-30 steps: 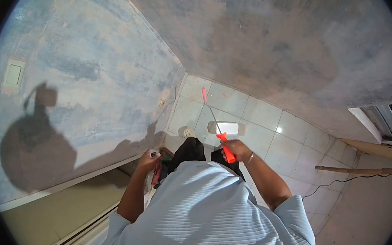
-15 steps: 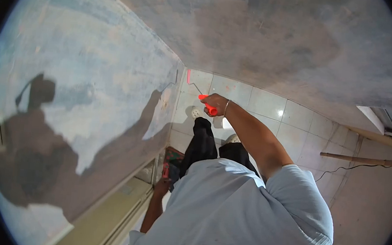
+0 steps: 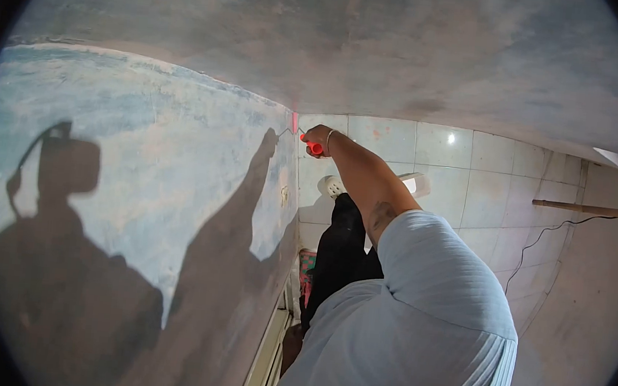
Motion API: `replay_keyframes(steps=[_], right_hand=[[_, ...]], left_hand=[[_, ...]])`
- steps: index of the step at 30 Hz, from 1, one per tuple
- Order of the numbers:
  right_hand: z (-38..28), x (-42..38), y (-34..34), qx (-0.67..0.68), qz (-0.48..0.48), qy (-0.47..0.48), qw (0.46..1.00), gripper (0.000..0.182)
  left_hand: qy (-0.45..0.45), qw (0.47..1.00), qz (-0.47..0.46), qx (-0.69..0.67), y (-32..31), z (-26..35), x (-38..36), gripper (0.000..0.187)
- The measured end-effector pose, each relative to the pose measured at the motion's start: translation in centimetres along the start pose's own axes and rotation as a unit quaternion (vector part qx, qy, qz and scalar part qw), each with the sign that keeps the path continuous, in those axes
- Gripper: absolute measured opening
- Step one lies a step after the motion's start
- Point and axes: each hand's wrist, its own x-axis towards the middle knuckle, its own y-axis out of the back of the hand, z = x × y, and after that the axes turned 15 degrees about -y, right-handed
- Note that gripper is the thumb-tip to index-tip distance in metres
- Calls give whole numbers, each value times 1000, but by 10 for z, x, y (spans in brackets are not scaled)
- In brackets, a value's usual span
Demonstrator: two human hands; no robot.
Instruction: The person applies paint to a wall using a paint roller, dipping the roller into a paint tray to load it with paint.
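Note:
My right hand [image 3: 317, 141] is wrapped round the red-orange handle [image 3: 316, 148] of a small paint roller. Its pink roller sleeve [image 3: 294, 123] is up at the corner where the two walls meet, against or very close to the left wall [image 3: 147, 113]. Low beside my body, my left hand [image 3: 295, 331] is mostly in shadow and its fingers are hidden. Just beyond it shows part of something red [image 3: 306, 290], partly covered by my dark trouser leg.
Ahead rises a grey, patchy wall [image 3: 379, 59]. White tiles [image 3: 380, 138] cover the floor, with a white box-like object [image 3: 415, 185] beyond my arm. My light clog [image 3: 334, 187] stands near the left wall. To the right are a wooden pole [image 3: 587, 209] and a dark cable [image 3: 522, 250].
My view has turned, and the left wall fills more of it. The roller has moved from over the floor tiles to the wall corner. My left hand is more hidden behind my body.

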Motion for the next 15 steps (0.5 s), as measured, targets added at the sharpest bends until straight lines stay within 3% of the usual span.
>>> replay_keyframes(steps=[4, 6, 11, 12, 15], right_hand=[[-10, -28, 4, -115, -16, 34, 993, 11], [-11, -67, 4, -172, -82, 55, 980, 17], [30, -242, 5, -207, -45, 109, 971, 20], [40, -245, 18, -204, -94, 146, 964, 19], [36, -253, 28, -159, -89, 101, 978, 18]], left_hand=[[9, 1000, -8, -26, 9, 1, 5, 33], [12, 999, -13, -37, 17, 0, 6, 33], [25, 997, -32, -68, 25, -6, 12, 32], [28, 997, -33, -71, 28, -7, 13, 32], [34, 995, -33, -84, 31, -9, 14, 32]])
